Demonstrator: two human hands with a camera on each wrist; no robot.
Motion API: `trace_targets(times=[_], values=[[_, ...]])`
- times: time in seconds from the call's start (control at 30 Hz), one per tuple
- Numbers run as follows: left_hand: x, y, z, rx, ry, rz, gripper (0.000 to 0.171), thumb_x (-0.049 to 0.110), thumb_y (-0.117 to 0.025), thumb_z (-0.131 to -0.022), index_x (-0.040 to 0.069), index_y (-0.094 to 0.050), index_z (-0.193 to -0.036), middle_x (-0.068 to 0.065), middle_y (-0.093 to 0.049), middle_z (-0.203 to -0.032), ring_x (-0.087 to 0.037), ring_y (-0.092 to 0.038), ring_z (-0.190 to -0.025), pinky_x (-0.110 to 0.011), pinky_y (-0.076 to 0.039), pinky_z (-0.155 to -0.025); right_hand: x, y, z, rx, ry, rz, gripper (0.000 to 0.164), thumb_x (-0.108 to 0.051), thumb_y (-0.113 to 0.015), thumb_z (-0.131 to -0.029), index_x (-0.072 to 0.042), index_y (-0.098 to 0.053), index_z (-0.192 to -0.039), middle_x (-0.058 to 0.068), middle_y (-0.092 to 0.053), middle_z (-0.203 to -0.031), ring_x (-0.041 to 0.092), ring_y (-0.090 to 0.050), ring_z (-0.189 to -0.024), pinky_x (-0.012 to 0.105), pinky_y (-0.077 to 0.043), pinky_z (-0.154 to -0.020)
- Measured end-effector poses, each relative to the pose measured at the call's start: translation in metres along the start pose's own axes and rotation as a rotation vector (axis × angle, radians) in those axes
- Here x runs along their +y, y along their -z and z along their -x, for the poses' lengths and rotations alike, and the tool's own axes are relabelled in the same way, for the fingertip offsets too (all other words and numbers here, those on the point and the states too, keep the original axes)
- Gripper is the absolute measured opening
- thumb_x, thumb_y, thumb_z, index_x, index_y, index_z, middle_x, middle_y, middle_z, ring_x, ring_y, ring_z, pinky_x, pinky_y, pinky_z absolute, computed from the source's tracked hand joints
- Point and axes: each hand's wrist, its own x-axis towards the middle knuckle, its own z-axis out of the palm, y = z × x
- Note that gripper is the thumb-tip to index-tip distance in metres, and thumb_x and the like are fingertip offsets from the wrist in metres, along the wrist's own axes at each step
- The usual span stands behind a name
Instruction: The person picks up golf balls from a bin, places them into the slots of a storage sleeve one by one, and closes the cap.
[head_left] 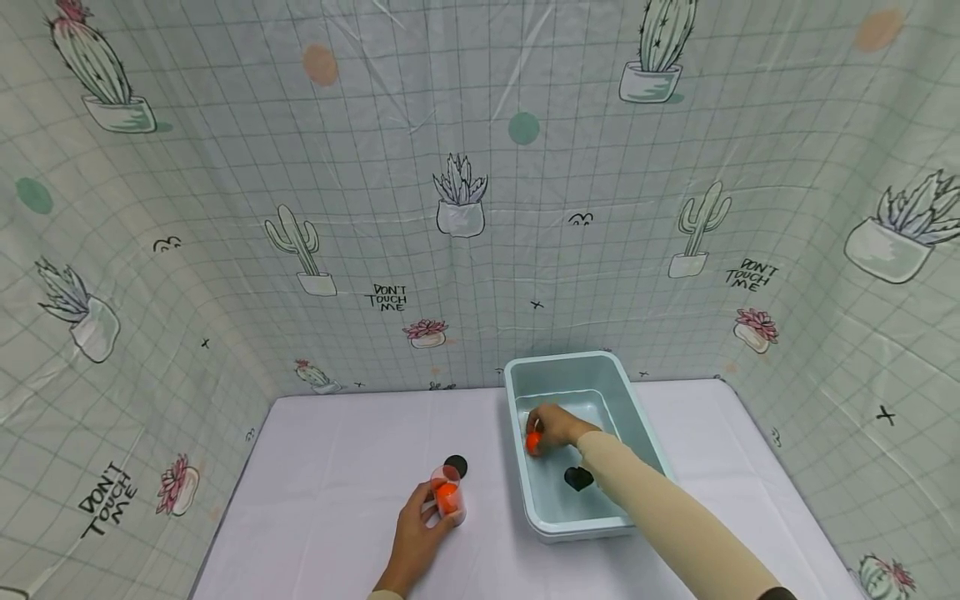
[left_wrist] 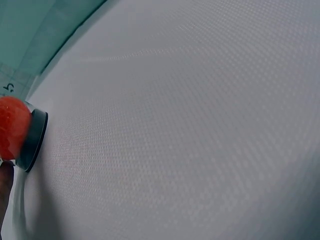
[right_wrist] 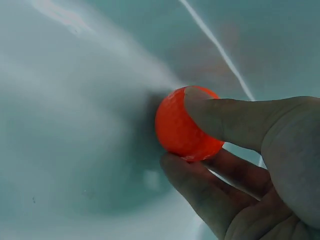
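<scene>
My left hand [head_left: 416, 533] holds a clear cylindrical container [head_left: 459, 510] over the left part of the table, thumb and fingers around its sides. Inside it sits an orange ball [head_left: 447, 497], which also shows as a red-orange ball [left_wrist: 12, 127] at the left edge of the left wrist view. A black disc [head_left: 455, 463] is just beyond the container. Inside the pale blue bin [head_left: 534, 496], my right hand [head_left: 557, 427] pinches another orange ball [right_wrist: 182, 127] between thumb and fingers, close to the bin's left wall.
A black heart-shaped piece [head_left: 578, 477] lies on the bin floor, near the right forearm. The bin's raised walls surround the right hand. White cloth covers the table [head_left: 322, 483], and a cactus-print curtain [head_left: 480, 275] hangs behind and at both sides.
</scene>
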Motion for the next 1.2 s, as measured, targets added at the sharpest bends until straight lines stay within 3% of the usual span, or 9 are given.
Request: trace_targets(times=[0.17,0.37,0.57,0.73,0.93,1.2], values=[[0.002,-0.001,0.000,0.002,0.013,-0.016,0.058,0.004,-0.085,-0.087,-0.003,-0.056,-0.136,-0.022,-0.062,-0.132,-0.040,-0.061,-0.124,-0.047,-0.054,-0.107,-0.006,0.014,0.012,0.012,-0.018,-0.005,0.028,0.005,-0.086,-0.074,-0.002,-0.070,-0.096,0.008,-0.068,-0.089,0.020,-0.059,-0.079,0.028,-0.055,-0.071],[0.001,0.001,0.000,0.010,0.003,-0.013,0.056,0.002,-0.085,-0.087,-0.003,-0.057,-0.135,-0.020,-0.062,-0.130,-0.037,-0.060,-0.122,-0.047,-0.055,-0.107,-0.004,0.031,0.019,0.096,0.095,-0.052,0.027,0.005,-0.082,-0.078,0.001,-0.069,-0.101,0.013,-0.069,-0.095,0.023,-0.062,-0.084,0.034,-0.058,-0.076],[0.002,0.001,0.001,0.013,-0.013,0.024,0.056,0.004,-0.086,-0.086,-0.003,-0.057,-0.135,-0.020,-0.062,-0.129,-0.037,-0.060,-0.122,-0.046,-0.055,-0.108,-0.023,0.044,0.035,0.195,0.008,-0.140,0.029,0.004,-0.082,-0.085,0.003,-0.069,-0.111,0.019,-0.069,-0.110,0.033,-0.066,-0.098,0.045,-0.062,-0.086],[0.003,0.000,0.002,0.023,-0.036,0.059,0.055,0.004,-0.086,-0.086,-0.004,-0.058,-0.133,-0.020,-0.063,-0.127,-0.036,-0.059,-0.120,-0.045,-0.056,-0.107,-0.043,0.049,0.054,0.273,0.042,-0.127,0.032,0.001,-0.084,-0.087,0.002,-0.070,-0.115,0.019,-0.070,-0.115,0.038,-0.069,-0.105,0.047,-0.063,-0.089],[0.004,-0.001,0.002,0.024,-0.047,0.066,0.056,0.006,-0.087,-0.086,-0.004,-0.058,-0.133,-0.019,-0.063,-0.128,-0.037,-0.059,-0.120,-0.045,-0.057,-0.107,-0.064,0.043,0.071,0.327,0.112,-0.184,0.032,0.003,-0.083,-0.087,0.000,-0.070,-0.116,0.016,-0.071,-0.117,0.038,-0.069,-0.108,0.044,-0.064,-0.084],[0.005,0.000,0.002,0.023,-0.031,0.038,0.055,0.007,-0.087,-0.086,-0.003,-0.058,-0.133,-0.019,-0.063,-0.128,-0.036,-0.060,-0.119,-0.046,-0.056,-0.107,-0.089,0.019,0.082,0.339,0.181,-0.230,0.034,0.002,-0.083,-0.088,-0.004,-0.070,-0.119,0.012,-0.072,-0.118,0.036,-0.069,-0.111,0.041,-0.065,-0.085]])
